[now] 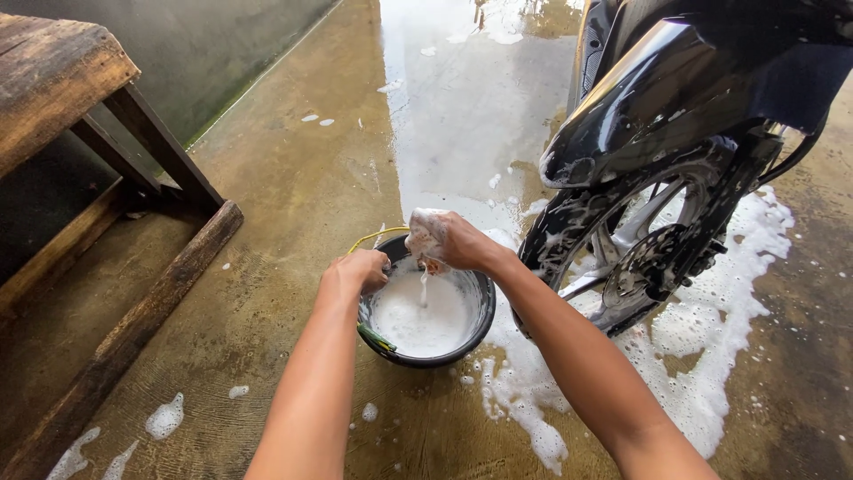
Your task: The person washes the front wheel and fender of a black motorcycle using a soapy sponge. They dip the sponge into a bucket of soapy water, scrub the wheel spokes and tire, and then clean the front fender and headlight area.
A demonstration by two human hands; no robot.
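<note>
A black bucket (pixel 480 324) of white soapy water stands on the wet concrete floor, with a yellow handle at its far side. My right hand (pixel 449 238) is closed on a foam-covered sponge or cloth (pixel 420 233) above the bucket, and suds drip from it into the water. My left hand (pixel 357 270) rests on the bucket's left rim, fingers curled around it. To the right stands the black motorcycle's front wheel (pixel 640 258), soapy under its glossy fender (pixel 649 98).
A wooden bench or table frame (pixel 98 204) stands at the left against a dark wall. Foam puddles (pixel 702 356) spread over the floor under and beside the wheel. A shiny wet strip of concrete (pixel 462 98) runs away beyond the bucket.
</note>
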